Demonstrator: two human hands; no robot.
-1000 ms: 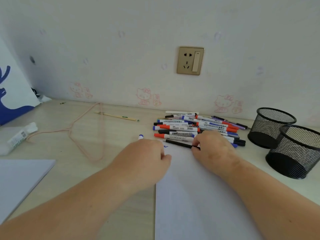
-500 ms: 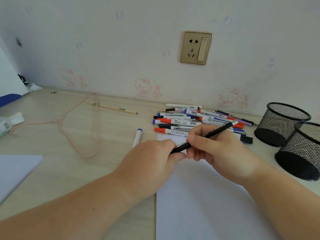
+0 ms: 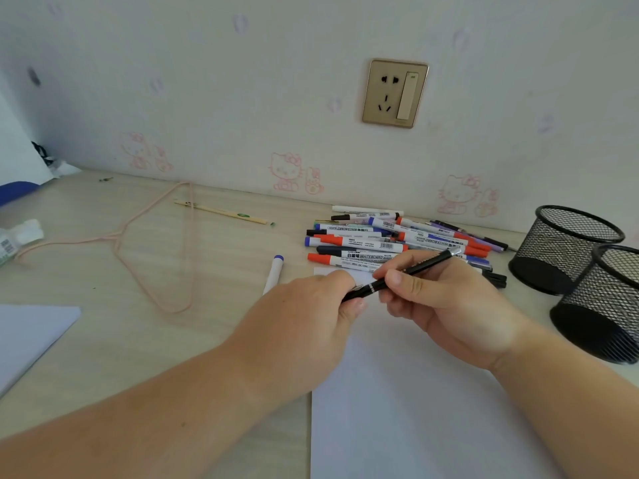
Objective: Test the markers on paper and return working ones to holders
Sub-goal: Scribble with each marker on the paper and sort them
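A slim black pen [image 3: 420,265] is held slanted above the white paper [image 3: 408,402]. My right hand [image 3: 446,305] grips its barrel, and my left hand [image 3: 304,323] pinches its lower end, the cap end. Behind them lies a pile of whiteboard markers [image 3: 373,242] with red, blue and black caps. One blue-capped marker [image 3: 274,271] lies apart, left of the pile. Two black mesh holders [image 3: 567,248] [image 3: 601,305] stand at the right; no markers show inside them.
A pink wire hanger [image 3: 152,254] and a thin wooden stick [image 3: 221,211] lie on the desk to the left. Another white sheet [image 3: 27,337] sits at the left edge, a tube [image 3: 17,238] beyond it. The wall with a socket [image 3: 395,93] bounds the desk's far side.
My right hand picked the black pen up off the paper and lifted it. My left hand closed on its lower end. The view shifted slightly.
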